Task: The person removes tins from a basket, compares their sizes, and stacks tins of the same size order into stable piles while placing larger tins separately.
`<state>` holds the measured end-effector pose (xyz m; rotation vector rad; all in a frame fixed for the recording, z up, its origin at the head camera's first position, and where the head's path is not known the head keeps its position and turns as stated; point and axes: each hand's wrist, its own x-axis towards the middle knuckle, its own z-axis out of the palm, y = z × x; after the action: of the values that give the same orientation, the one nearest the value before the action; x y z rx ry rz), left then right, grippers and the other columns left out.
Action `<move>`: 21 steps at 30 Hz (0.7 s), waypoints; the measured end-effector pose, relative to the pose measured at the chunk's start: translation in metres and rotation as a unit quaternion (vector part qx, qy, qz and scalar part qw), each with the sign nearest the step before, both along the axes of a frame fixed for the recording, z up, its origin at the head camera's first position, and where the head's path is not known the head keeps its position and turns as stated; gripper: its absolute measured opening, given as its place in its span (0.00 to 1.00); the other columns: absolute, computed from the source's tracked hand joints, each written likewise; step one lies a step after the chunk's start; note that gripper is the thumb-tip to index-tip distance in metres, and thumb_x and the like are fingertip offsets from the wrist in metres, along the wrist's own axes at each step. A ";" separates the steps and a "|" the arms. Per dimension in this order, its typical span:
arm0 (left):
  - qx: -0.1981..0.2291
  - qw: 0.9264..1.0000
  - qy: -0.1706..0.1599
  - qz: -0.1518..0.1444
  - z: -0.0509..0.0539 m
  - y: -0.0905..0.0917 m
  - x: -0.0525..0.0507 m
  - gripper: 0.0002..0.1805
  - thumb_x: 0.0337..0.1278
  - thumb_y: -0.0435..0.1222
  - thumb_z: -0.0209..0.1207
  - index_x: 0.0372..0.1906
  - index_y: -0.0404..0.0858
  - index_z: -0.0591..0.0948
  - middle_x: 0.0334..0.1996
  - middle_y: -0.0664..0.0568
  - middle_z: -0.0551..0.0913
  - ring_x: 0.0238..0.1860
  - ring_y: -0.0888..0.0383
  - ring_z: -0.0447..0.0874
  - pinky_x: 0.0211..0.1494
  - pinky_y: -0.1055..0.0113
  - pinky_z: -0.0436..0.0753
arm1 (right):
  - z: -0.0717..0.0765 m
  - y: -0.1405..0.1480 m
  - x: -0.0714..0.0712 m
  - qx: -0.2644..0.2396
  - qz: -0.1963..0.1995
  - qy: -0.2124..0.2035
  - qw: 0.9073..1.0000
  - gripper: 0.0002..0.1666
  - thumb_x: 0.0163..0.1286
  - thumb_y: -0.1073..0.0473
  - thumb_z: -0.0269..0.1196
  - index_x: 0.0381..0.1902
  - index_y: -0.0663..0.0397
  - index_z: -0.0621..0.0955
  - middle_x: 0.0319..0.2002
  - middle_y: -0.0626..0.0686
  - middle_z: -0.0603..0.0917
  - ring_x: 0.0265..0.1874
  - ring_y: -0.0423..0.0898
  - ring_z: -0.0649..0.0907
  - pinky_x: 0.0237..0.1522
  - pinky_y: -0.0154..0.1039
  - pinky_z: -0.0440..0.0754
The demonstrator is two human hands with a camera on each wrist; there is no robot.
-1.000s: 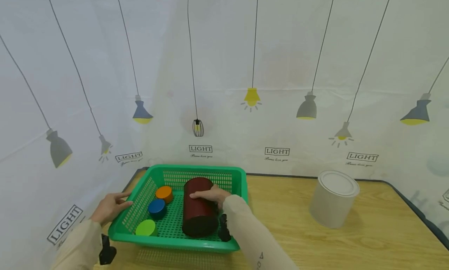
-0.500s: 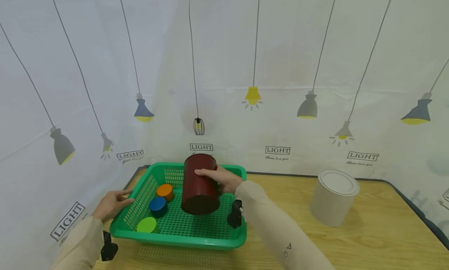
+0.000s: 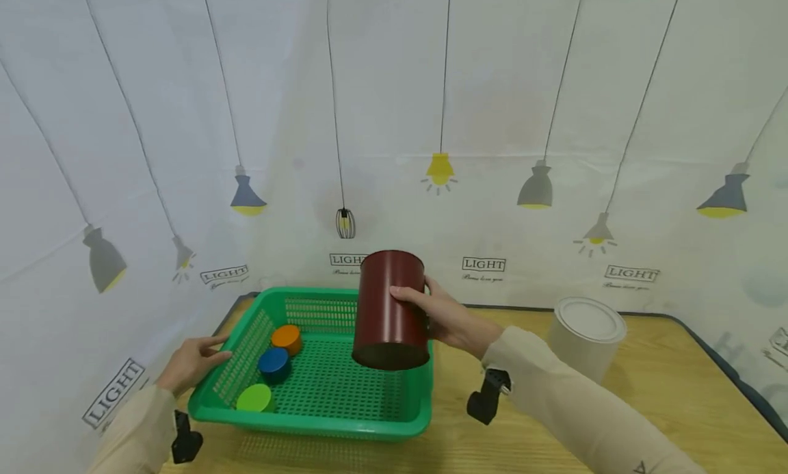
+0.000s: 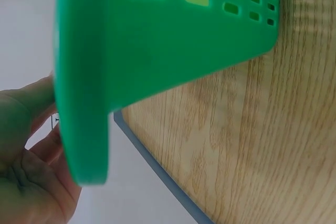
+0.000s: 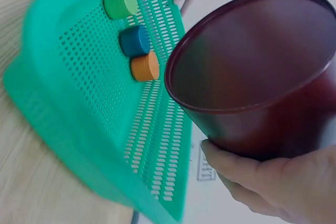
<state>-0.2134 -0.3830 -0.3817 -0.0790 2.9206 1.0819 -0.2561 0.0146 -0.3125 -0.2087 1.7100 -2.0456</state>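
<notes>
My right hand (image 3: 452,315) grips a dark red cylindrical can (image 3: 390,303) around its side, thumb on the near face. The can is tilted, raised over the right side of a green plastic basket (image 3: 308,426); its dark end faces my right wrist camera. My left hand (image 3: 189,366) rests on the basket's left rim with fairly straight fingers; in the left wrist view the rim hides its fingertips. Inside the basket, along its left side, sit an orange cylinder (image 3: 286,338), a blue cylinder (image 3: 274,365) and a light green cylinder (image 3: 255,398).
A pale cylindrical tin (image 3: 585,337) with a lid stands upright on the wooden table (image 3: 492,433), right of the basket and partly behind my right forearm. A white curtain (image 3: 394,118) printed with lamps hangs behind the table's dark edge.
My right hand has lifted the dark red can from the basket floor and carried it rightward, tilting it more upright. My left hand has stayed on the rim.
</notes>
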 end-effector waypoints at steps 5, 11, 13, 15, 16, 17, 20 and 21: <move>0.007 1.000 -0.020 0.005 0.001 -0.003 -0.003 0.30 0.58 0.39 0.54 0.59 0.22 0.62 0.40 0.28 0.75 0.31 0.50 0.79 0.33 0.59 0.78 | 0.007 0.036 0.017 0.013 -0.032 0.024 0.999 0.50 0.58 0.52 0.61 0.68 0.41 0.42 0.58 0.62 0.62 0.52 0.59 0.70 0.43 0.52 0.75; 0.016 0.999 -0.030 0.008 -0.002 -0.005 -0.004 0.30 0.58 0.38 0.54 0.59 0.22 0.62 0.38 0.30 0.77 0.29 0.53 0.79 0.30 0.60 0.78 | -0.005 0.085 0.038 0.084 -0.076 0.073 0.991 0.54 0.59 0.53 0.60 0.68 0.41 0.35 0.59 0.64 0.59 0.52 0.58 0.71 0.46 0.50 0.74; 0.019 0.999 -0.029 0.010 -0.002 -0.004 -0.005 0.30 0.58 0.38 0.54 0.59 0.22 0.62 0.38 0.30 0.77 0.28 0.53 0.79 0.30 0.60 0.78 | -0.011 0.102 0.044 0.116 -0.095 0.088 0.985 0.56 0.60 0.52 0.60 0.67 0.41 0.31 0.60 0.65 0.58 0.52 0.59 0.70 0.47 0.49 0.73; 0.023 0.999 -0.032 0.011 -0.001 -0.004 -0.006 0.31 0.58 0.39 0.54 0.59 0.22 0.61 0.38 0.30 0.77 0.29 0.53 0.79 0.31 0.60 0.78 | -0.018 0.117 0.050 0.148 -0.116 0.098 0.977 0.58 0.60 0.51 0.60 0.66 0.42 0.27 0.61 0.66 0.55 0.55 0.60 0.66 0.50 0.50 0.70; 0.025 0.999 -0.034 0.012 0.000 -0.004 -0.006 0.31 0.58 0.39 0.54 0.59 0.23 0.61 0.39 0.30 0.76 0.29 0.53 0.79 0.31 0.60 0.78 | -0.022 0.126 0.053 0.163 -0.126 0.103 0.973 0.59 0.60 0.52 0.59 0.66 0.42 0.26 0.63 0.67 0.52 0.57 0.61 0.64 0.50 0.52 0.69; 0.025 0.999 -0.036 0.012 0.000 -0.004 -0.007 0.31 0.58 0.39 0.54 0.59 0.23 0.61 0.39 0.30 0.76 0.30 0.52 0.79 0.32 0.60 0.78 | -0.028 0.134 0.055 0.181 -0.134 0.112 0.968 0.60 0.60 0.51 0.59 0.66 0.43 0.25 0.63 0.67 0.51 0.57 0.62 0.62 0.49 0.52 0.70; 0.014 0.999 -0.037 0.008 0.001 -0.005 -0.007 0.32 0.57 0.41 0.55 0.59 0.23 0.62 0.41 0.28 0.75 0.33 0.48 0.79 0.33 0.59 0.78 | -0.045 0.158 0.061 0.238 -0.162 0.141 0.947 0.61 0.60 0.50 0.60 0.65 0.44 0.23 0.64 0.69 0.47 0.58 0.63 0.59 0.47 0.53 0.71; 0.008 0.999 -0.036 0.008 0.002 -0.005 -0.007 0.32 0.57 0.42 0.55 0.59 0.23 0.62 0.41 0.28 0.75 0.34 0.47 0.78 0.34 0.58 0.78 | -0.052 0.165 0.062 0.254 -0.171 0.152 0.940 0.62 0.59 0.50 0.60 0.65 0.45 0.23 0.64 0.70 0.47 0.58 0.64 0.59 0.45 0.53 0.73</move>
<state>-0.2204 -0.3884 -0.3801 -0.1395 2.8518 1.0819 -0.1941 0.1800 -0.3645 -0.0602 2.5556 -1.7717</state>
